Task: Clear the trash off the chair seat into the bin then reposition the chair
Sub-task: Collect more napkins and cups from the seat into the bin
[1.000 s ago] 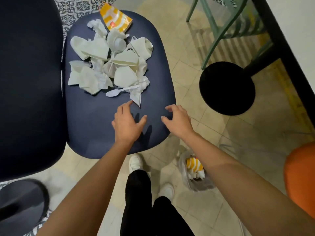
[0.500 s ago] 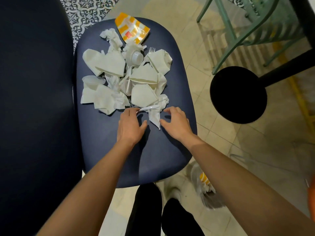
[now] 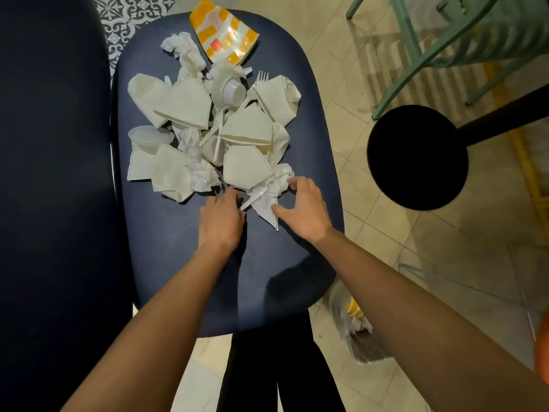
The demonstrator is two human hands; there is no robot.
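Note:
A dark blue chair seat (image 3: 184,257) carries a heap of white crumpled napkins (image 3: 184,105), plastic cups, a fork and an orange-and-white wrapper (image 3: 225,34) at its far end. My left hand (image 3: 221,217) rests at the near edge of the heap with its fingers closed on a white plastic spoon (image 3: 252,199). My right hand (image 3: 303,208) touches a crumpled napkin (image 3: 271,190) beside it, thumb and fingers curled around its sides. A clear plastic bin bag (image 3: 356,331) with some trash inside sits on the floor under my right forearm.
The chair's dark backrest (image 3: 53,173) fills the left side. A black round table base (image 3: 417,157) stands on the tiled floor to the right, a green chair (image 3: 445,37) behind it. An orange seat edge (image 3: 542,352) shows at far right. My dark-trousered legs (image 3: 267,367) stand below the seat.
Both hands moved forward across the seat to the near edge of the heap. The left hand closed on the spoon and the right hand reached the crumpled napkin.

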